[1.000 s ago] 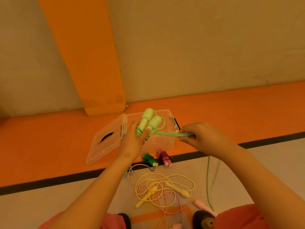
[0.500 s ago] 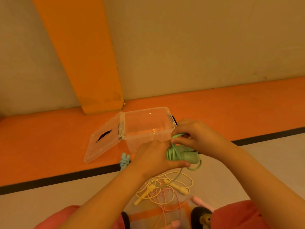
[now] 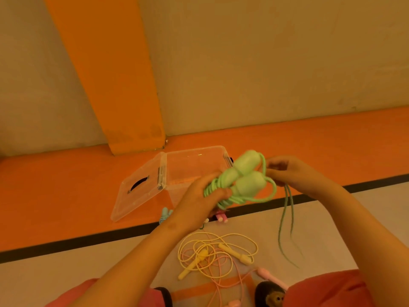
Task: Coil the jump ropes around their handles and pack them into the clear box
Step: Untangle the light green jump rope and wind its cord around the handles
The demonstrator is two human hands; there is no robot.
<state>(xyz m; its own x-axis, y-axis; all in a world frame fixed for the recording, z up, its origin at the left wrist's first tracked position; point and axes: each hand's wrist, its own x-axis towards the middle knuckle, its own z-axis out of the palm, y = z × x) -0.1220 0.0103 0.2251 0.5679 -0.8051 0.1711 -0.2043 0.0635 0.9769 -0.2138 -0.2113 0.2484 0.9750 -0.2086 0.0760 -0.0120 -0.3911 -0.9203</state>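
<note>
My left hand (image 3: 199,200) grips the narrow ends of a light green jump rope's two handles (image 3: 241,176), with several turns of green cord wound round them. My right hand (image 3: 294,173) pinches the green cord beside the handle tops; a loose loop of cord (image 3: 285,227) hangs down from it. The clear box (image 3: 194,165) stands open on the orange floor behind my hands, its lid (image 3: 137,187) flat to the left. A yellow rope (image 3: 212,255) and a pink rope (image 3: 265,273) lie uncoiled on the pale floor.
Coiled ropes lie in front of the box: a blue one (image 3: 166,214) and a pink one (image 3: 221,217), partly hidden by my left arm. An orange pillar (image 3: 115,85) and beige wall rise behind. My knees and black shoes (image 3: 269,293) are at the bottom.
My hands have lifted the green handles from low in front of the box to beside its right end. More cord is wound on them, and the loose loop now hangs from my right hand.
</note>
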